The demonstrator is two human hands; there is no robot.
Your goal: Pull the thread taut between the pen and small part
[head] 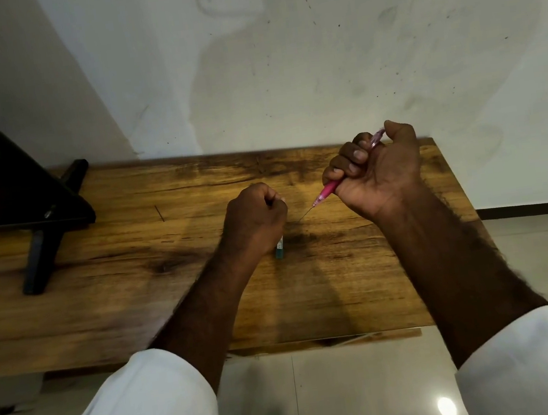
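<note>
— Stand legs, black, at the table's far left. And his left hand?
— Curled round a small teal tube.
— Right hand?
— Fisted around a pink mechanical pencil, thin lead sticking out toward the left hand.

No lettering can be read; the teal case's label is blurred.

Stained white wall, wooden table, glossy tiled floor
</note>
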